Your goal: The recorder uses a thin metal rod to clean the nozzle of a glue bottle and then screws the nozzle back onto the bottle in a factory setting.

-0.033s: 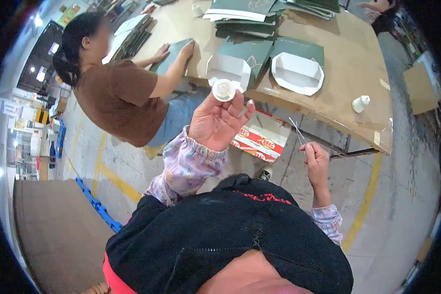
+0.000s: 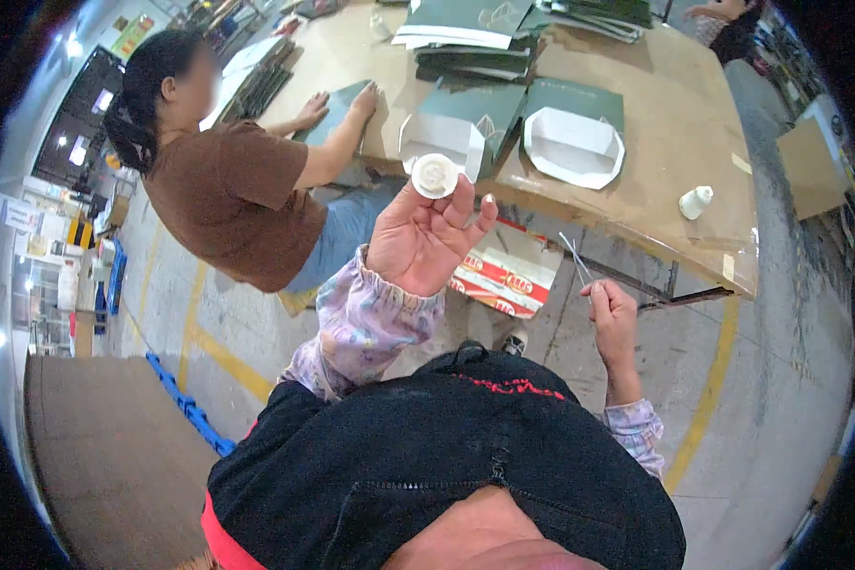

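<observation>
Raised in front of me, my left hand (image 2: 416,239) is closed at the fingertips on a small round white piece (image 2: 435,177), its flat face toward me. Whether this is a cap or the end of a bottle, I cannot tell. Its other fingers are partly curled. Lower and to the right, my right hand (image 2: 613,318) grips slim metal tweezers (image 2: 575,255), points up and away from me. Beyond my hands, open white trays (image 2: 574,147) with cut corners and green paper bags (image 2: 475,100) lie on the table. A small white bottle (image 2: 695,202) stands near the table's right edge.
The brown table (image 2: 674,104) stretches across ahead, with stacked green bags (image 2: 475,52) at its far side. On the left sits a co-worker in a brown shirt (image 2: 228,204), hands on a green sheet (image 2: 337,114). A red-and-white carton (image 2: 508,271) rests below the table edge.
The whole view has shifted very slightly. Both hands keep hold of the same things, nearly in the same places.
</observation>
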{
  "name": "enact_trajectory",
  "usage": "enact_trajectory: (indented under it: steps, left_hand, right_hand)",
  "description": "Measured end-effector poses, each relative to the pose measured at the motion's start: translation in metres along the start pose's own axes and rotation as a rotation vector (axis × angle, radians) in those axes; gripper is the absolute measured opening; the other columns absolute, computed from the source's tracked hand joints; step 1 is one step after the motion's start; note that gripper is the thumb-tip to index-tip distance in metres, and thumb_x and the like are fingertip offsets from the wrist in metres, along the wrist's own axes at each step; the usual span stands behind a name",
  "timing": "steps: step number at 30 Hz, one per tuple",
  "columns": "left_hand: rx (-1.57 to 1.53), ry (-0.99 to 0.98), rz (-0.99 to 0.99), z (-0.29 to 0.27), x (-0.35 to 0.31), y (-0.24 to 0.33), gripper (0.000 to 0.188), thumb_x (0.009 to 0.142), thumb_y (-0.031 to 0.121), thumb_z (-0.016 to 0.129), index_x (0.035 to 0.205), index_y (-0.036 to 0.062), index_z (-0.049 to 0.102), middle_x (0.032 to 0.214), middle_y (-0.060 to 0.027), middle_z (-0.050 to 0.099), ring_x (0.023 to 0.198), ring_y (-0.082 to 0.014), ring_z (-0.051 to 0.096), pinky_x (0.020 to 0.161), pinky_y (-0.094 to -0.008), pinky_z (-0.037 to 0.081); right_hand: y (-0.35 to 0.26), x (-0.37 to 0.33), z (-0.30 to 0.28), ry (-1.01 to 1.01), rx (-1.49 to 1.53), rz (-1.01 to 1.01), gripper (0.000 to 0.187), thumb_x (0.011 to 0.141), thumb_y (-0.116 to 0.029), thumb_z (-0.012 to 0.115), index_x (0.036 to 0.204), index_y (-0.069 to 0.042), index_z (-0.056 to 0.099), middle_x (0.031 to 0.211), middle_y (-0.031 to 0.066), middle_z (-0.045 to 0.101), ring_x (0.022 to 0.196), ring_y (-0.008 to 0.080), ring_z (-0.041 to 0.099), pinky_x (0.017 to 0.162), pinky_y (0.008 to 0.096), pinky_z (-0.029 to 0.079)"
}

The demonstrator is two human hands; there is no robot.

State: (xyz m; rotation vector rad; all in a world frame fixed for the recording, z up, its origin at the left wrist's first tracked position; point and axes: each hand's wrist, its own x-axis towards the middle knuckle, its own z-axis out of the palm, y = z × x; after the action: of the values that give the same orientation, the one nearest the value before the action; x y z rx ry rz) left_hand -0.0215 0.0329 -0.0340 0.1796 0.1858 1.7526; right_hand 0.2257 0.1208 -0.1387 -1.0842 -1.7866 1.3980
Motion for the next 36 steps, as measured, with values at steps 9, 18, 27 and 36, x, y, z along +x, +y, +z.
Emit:
enact_trajectory:
  steps: [9,18,27,36]
  left_hand:
    - [0.011,-0.349,0.036,0.095,-0.036,0.013,0.027,0.082,0.018,0.058,0.108,0.0089,0.053,0.096,0.0018,0.063,0.096,-0.0113,0.058,0.101,-0.0441,0.025]
    - [0.095,-0.503,0.120,0.132,-0.060,0.049,0.025,0.084,0.020,0.057,0.106,0.0115,0.055,0.096,0.0029,0.062,0.095,-0.0084,0.058,0.099,-0.0427,0.028]
    - [0.101,-0.514,0.136,0.137,-0.061,0.060,0.019,0.084,0.023,0.056,0.099,0.0113,0.059,0.096,0.0009,0.062,0.097,-0.0099,0.056,0.098,-0.0445,0.031]
    - [0.116,-0.482,0.170,0.139,-0.062,0.056,0.023,0.087,0.035,0.051,0.097,0.0150,0.057,0.095,-0.0010,0.063,0.099,-0.0170,0.057,0.094,-0.0468,0.037]
  right_hand:
    - [-0.020,-0.055,0.025,0.030,-0.068,-0.045,0.025,0.088,-0.018,0.047,0.074,-0.002,0.059,0.053,-0.0043,0.042,0.049,0.0038,0.038,0.046,0.0221,0.030]
    - [-0.020,-0.085,0.055,0.037,0.001,-0.019,0.025,0.088,-0.018,0.047,0.073,-0.002,0.059,0.052,-0.0042,0.043,0.049,0.0041,0.038,0.046,0.0217,0.031]
    - [-0.029,-0.081,0.068,0.034,-0.012,-0.088,0.024,0.088,-0.017,0.047,0.073,-0.001,0.059,0.052,-0.0034,0.044,0.049,0.0043,0.040,0.046,0.0218,0.032]
    - [-0.025,-0.075,0.066,-0.006,0.015,-0.081,0.024,0.088,-0.015,0.047,0.077,0.002,0.059,0.055,-0.0007,0.048,0.051,0.0059,0.043,0.048,0.0232,0.035]
